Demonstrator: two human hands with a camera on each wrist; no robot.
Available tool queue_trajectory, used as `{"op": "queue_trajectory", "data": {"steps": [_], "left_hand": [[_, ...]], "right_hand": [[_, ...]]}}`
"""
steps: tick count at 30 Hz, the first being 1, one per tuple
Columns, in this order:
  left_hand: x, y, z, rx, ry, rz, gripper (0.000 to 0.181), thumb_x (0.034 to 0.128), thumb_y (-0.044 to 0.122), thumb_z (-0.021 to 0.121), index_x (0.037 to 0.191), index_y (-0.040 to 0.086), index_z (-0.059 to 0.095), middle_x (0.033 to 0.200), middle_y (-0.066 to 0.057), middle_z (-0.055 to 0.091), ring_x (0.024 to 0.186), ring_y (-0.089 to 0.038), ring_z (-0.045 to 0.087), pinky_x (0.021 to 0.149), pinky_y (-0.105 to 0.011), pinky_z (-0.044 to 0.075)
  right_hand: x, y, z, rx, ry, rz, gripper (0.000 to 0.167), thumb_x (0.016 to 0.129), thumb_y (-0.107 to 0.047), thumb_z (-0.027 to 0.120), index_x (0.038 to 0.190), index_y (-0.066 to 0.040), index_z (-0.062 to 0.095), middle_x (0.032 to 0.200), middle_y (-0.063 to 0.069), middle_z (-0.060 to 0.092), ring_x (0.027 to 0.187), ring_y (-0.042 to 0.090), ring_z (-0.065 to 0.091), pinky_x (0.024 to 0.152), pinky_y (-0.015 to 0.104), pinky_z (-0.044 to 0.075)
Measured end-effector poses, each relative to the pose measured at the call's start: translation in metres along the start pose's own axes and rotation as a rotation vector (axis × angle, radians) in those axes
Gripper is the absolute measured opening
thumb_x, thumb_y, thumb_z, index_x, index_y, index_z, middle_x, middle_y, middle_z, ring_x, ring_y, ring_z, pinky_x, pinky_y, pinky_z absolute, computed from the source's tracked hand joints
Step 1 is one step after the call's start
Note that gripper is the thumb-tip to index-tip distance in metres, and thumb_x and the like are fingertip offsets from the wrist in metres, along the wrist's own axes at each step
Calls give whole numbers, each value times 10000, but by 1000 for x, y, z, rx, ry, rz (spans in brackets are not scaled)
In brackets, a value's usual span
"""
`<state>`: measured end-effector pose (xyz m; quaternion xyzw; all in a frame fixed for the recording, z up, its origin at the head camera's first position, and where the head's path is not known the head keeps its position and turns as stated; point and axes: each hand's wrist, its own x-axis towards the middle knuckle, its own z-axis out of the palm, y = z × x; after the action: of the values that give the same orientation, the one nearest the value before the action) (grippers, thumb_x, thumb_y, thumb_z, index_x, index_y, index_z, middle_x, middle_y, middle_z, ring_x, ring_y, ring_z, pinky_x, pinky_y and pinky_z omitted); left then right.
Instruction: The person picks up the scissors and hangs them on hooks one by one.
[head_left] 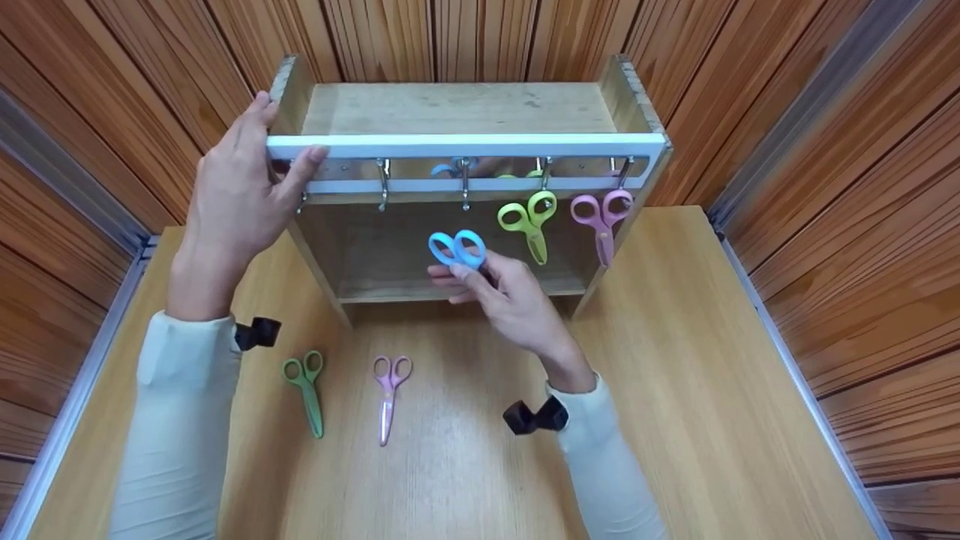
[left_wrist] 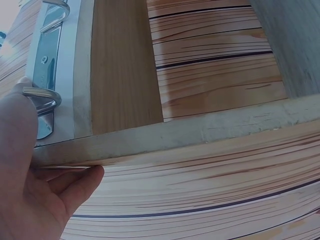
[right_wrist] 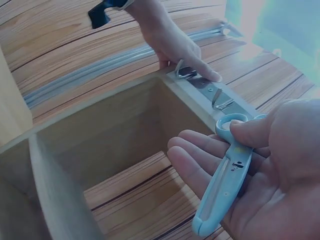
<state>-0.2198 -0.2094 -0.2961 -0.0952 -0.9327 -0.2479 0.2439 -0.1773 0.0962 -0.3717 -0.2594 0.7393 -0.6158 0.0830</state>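
Blue scissors (right_wrist: 222,185) lie across the fingers of my right hand (head_left: 517,300), pinched under the thumb near the handle loops. That hand is just below the hook rail (head_left: 465,142) of a wooden shelf. My left hand (head_left: 240,180) grips the rail's left end, thumb in front and fingers behind the side board, as the left wrist view shows. Yellow-green scissors (head_left: 534,232) and purple scissors (head_left: 604,225) hang from hooks on the right. On the table lie green scissors (head_left: 307,394) and pink scissors (head_left: 388,397).
The wooden shelf (head_left: 457,109) stands at the back of the table (head_left: 712,390), against wood-panelled walls (head_left: 885,225). Bare hooks, such as the middle hook (head_left: 465,184), stick out from the rail left of the hanging scissors.
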Motion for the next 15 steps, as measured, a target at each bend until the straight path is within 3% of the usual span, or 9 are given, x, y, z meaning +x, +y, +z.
{"op": "queue_trajectory", "data": {"steps": [2,9,15], "left_hand": [[0,-1,1,0,0,-2,812,1061,603,479,1606,11,373,1726,-144,318,1164,-453,606,859,-522,532],[2,-3,1,-21,13,3,794,1050,571,542,1585,1,409,1713,-145,344,1380,-462,557,1134,-615,477],[1,-2,1,-27,1,-8,811,1048,594,526,1601,17,387,1725,-125,327,1417,-456,532,1185,-598,442]], "right_hand": [[4,-2,0,18,5,4,370,1118,-132,494,1440,32,570,1329,230,720,1232,353,718,962,362,634],[15,-7,2,103,38,18,353,1121,-133,485,1407,47,585,1314,257,716,1213,351,725,984,443,627],[22,-9,2,119,69,17,340,1116,-156,509,1393,15,608,1260,182,760,1171,353,745,968,435,634]]}}
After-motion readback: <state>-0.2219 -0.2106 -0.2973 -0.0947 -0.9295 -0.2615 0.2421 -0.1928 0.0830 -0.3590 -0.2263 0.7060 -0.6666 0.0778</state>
